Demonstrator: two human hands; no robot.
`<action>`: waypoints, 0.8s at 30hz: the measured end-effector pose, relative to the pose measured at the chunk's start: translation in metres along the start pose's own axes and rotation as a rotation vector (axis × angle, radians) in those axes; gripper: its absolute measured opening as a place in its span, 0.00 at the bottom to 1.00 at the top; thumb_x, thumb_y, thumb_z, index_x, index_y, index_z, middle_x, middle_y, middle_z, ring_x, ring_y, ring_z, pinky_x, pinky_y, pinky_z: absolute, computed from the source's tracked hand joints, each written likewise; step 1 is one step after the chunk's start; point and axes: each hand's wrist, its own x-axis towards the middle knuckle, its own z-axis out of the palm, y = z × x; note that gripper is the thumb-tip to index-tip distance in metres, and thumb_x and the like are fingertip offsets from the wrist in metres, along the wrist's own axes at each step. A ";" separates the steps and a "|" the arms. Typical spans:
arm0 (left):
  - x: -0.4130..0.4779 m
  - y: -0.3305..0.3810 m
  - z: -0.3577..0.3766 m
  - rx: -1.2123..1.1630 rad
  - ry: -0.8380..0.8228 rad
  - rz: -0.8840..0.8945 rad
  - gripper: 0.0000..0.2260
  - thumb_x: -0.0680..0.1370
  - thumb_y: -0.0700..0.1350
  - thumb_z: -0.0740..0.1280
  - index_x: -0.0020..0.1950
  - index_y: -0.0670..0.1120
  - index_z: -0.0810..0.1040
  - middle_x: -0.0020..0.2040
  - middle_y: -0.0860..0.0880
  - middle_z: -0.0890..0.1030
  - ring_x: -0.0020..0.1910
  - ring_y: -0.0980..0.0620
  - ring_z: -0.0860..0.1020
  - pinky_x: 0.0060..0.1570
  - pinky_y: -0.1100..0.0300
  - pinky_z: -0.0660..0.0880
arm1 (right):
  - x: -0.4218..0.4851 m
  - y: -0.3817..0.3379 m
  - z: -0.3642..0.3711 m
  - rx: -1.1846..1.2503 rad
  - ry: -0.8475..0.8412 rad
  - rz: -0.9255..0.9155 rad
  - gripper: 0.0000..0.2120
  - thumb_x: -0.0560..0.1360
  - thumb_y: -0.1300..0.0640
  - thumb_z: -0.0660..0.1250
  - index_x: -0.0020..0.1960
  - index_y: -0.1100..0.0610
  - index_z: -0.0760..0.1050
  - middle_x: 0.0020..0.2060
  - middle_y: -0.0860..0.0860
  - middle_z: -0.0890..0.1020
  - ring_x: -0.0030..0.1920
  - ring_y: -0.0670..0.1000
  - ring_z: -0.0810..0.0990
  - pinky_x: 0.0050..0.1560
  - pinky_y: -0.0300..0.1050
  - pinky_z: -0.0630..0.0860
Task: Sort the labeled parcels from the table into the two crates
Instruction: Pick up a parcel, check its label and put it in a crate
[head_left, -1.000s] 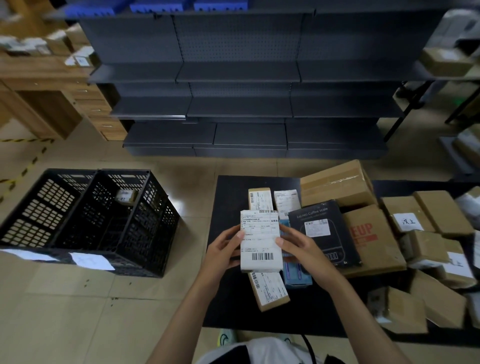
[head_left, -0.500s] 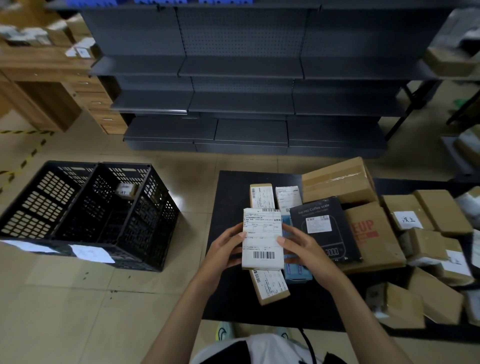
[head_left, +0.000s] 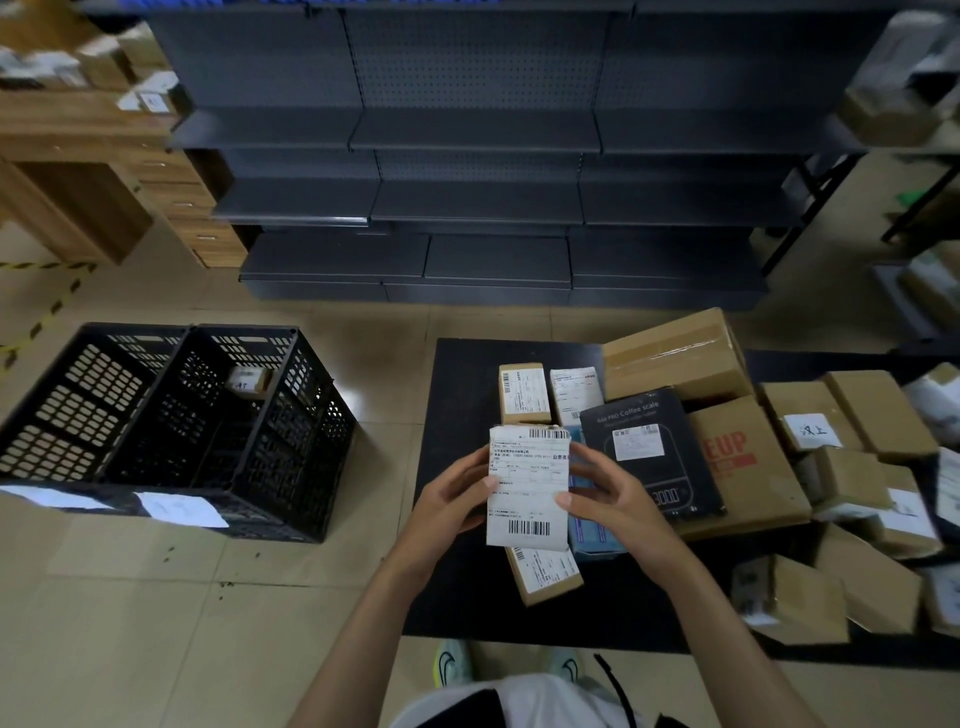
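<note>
Fingers of left hand, right hand around one parcel; two crates nearby.

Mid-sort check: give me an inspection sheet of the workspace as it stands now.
Surface: black table, parcels crowd its right part.
Job's things: labelled parcel held above the table; two black crates side by side on the floor to its left; small parcel inside the crate nearer the table.
Clutter: coffee scale box among brown cartons.
Grippers: left hand and right hand grip the labelled parcel's sides.
Cables: thin black cord by the person's shirt.
Surroundings: grey shelving, wooden desk, tiled floor.
</note>
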 end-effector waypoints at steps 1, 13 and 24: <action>0.001 -0.001 0.000 0.004 0.012 0.002 0.20 0.83 0.45 0.69 0.75 0.55 0.75 0.66 0.54 0.84 0.65 0.53 0.82 0.68 0.46 0.78 | 0.000 0.001 0.000 -0.001 0.007 -0.002 0.37 0.67 0.46 0.82 0.73 0.38 0.72 0.66 0.45 0.81 0.65 0.49 0.81 0.65 0.57 0.80; 0.004 -0.011 0.006 -0.007 0.105 -0.005 0.14 0.87 0.46 0.62 0.73 0.53 0.77 0.62 0.51 0.86 0.61 0.49 0.84 0.58 0.48 0.83 | 0.008 -0.004 0.017 -0.121 0.163 -0.053 0.43 0.58 0.33 0.82 0.70 0.40 0.73 0.61 0.45 0.82 0.58 0.49 0.84 0.55 0.54 0.84; 0.005 -0.011 -0.004 -0.065 0.192 -0.043 0.15 0.88 0.44 0.60 0.72 0.58 0.73 0.59 0.54 0.86 0.58 0.51 0.85 0.54 0.47 0.84 | 0.009 -0.016 0.043 -0.286 0.140 -0.089 0.42 0.68 0.48 0.83 0.72 0.34 0.62 0.58 0.32 0.75 0.59 0.39 0.77 0.48 0.36 0.76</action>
